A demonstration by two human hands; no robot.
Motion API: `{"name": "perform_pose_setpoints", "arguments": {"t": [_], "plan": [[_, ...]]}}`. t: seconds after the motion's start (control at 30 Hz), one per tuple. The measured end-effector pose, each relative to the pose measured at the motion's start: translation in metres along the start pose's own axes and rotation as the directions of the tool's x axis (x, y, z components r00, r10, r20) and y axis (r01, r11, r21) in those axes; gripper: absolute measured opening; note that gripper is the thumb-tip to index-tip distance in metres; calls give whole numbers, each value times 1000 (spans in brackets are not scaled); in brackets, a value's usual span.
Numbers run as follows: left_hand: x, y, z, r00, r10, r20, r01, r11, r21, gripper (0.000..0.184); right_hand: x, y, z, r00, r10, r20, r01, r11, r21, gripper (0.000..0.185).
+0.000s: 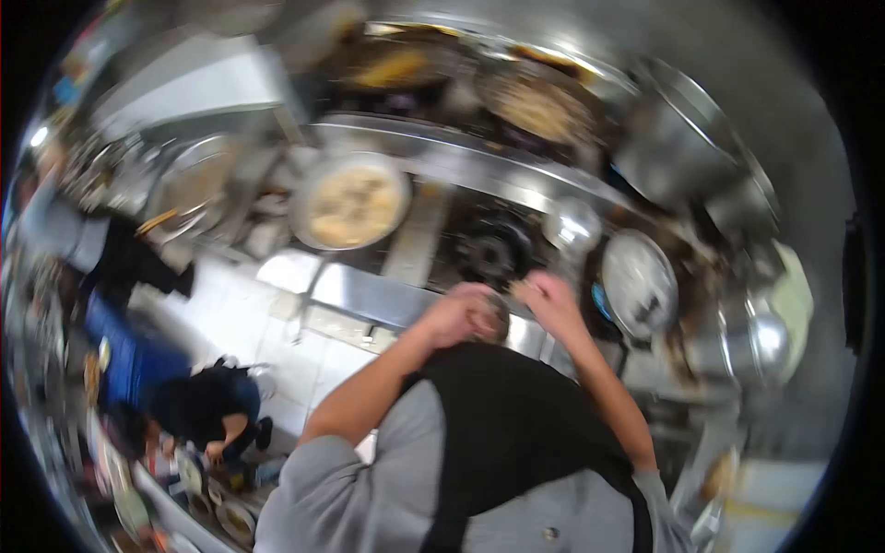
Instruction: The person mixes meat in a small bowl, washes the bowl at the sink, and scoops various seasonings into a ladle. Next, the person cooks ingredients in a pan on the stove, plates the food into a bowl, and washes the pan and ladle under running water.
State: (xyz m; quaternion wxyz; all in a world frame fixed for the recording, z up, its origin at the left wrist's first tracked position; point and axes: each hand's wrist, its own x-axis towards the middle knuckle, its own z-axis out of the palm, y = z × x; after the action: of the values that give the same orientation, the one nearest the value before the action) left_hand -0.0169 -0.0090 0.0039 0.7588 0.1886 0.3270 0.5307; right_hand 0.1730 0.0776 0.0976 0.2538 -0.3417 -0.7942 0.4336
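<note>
My left hand [452,318] is closed around the side of a small, round, bowl-like container [499,319], held close to my apron at the stove's front edge. Blur hides what is inside it. Just to its right, my right hand [551,302] is raised with its fingers pinched together. Whatever they hold, if anything, is too blurred to name. Beyond both hands lies a black burner [493,251]. A ladle [572,224] with a shiny round bowl rests to the right of that burner.
A pan of pale food in liquid [355,205] sits left of the burner. A metal-rimmed pan [638,284] stands to the right, near a big pot [673,138]. More pans [535,106] line the back. Two other people [207,405] [78,235] are at the left.
</note>
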Motion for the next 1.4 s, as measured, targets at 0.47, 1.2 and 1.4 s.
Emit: {"name": "perform_pose_setpoints", "arguments": {"t": [0.47,1.2,1.4], "plan": [[49,-51,-44,898,409,158,-215,96,972,22,-25,102,58,939,216,268,-72,886,-459,27],[8,-9,1,970,114,-215,-15,911,413,18,-16,120,62,928,316,196,-340,935,103,23],[-1,-7,-5,963,116,-244,23,865,501,16,-22,135,77,950,204,235,-239,962,135,26]]}}
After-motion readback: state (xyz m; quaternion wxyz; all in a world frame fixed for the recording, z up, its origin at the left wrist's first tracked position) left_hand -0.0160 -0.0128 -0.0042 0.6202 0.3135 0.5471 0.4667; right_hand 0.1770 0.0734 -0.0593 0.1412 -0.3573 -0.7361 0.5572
